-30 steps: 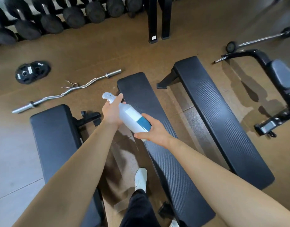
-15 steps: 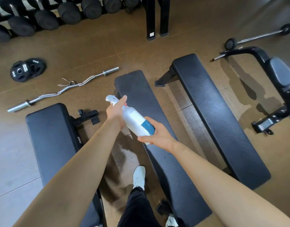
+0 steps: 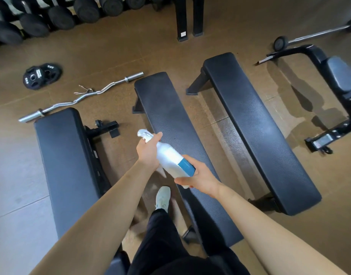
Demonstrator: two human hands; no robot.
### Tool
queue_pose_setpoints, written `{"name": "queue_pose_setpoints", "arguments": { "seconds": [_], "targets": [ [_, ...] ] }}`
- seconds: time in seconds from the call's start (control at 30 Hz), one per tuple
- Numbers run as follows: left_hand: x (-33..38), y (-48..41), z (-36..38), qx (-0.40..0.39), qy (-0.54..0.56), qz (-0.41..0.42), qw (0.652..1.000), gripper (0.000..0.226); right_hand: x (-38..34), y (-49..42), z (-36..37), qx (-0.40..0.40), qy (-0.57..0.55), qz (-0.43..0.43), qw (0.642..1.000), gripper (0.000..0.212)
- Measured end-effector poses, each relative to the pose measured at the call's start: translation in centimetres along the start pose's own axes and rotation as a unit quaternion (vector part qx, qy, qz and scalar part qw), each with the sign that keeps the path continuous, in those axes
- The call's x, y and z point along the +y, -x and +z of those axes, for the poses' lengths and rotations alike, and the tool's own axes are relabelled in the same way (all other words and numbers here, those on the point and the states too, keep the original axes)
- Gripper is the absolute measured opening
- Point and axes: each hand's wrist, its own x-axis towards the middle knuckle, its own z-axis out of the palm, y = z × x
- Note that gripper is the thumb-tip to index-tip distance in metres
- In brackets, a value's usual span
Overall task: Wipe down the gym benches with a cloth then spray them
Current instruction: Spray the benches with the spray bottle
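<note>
Left hand (image 3: pixel 148 153): wrapped round the spray bottle's neck, fingertip by the trigger, likely to fire.
Right hand (image 3: pixel 198 178): closed round the bottle's base, steadying it.
Spray bottle (image 3: pixel 168 157): tilted, nozzle aimed forward, over the middle bench's left edge.
Middle bench (image 3: pixel 170 120): probable spray target.
Cloth: not visible.

My arms are bare to the elbow, no sleeves showing; I'm in black trousers (image 3: pixel 166 239) and a white sneaker (image 3: pixel 163 197).
</note>
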Motion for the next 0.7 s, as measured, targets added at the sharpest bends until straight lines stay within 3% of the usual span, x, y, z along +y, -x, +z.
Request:
{"name": "queue_pose_setpoints", "arguments": {
  "seconds": [0.1,0.17,0.23,0.37,0.5,0.7],
  "targets": [
    [-4.7,3.9,0.5,-0.014,-0.003,0.032,0.999,0.054,3.8,4.3,-0.9,-0.001,-0.023,0.007,1.000,0.054],
    [-7.9,6.2,1.1,0.021,-0.007,0.024,0.999,0.041,6.9,7.5,-1.7,-0.012,-0.045,0.002,0.999,0.062],
    [-11.2,9.3,1.8,0.055,-0.020,-0.005,0.998,0.045,9.7,11.0,-3.0,-0.025,-0.038,0.002,0.999,0.071],
    [-18.0,15.6,2.5,0.101,-0.013,-0.023,0.995,0.047,14.4,17.9,-5.6,-0.054,-0.022,0.008,0.998,0.057],
    [-23.3,21.0,2.3,0.089,0.008,0.017,0.996,0.038,17.9,23.2,-6.8,-0.071,0.008,0.027,0.997,0.082],
    [-28.7,27.0,1.6,0.120,0.027,-0.021,0.992,0.029,21.3,29.8,-7.3,-0.098,0.017,0.027,0.995,0.076]
  ]
}}
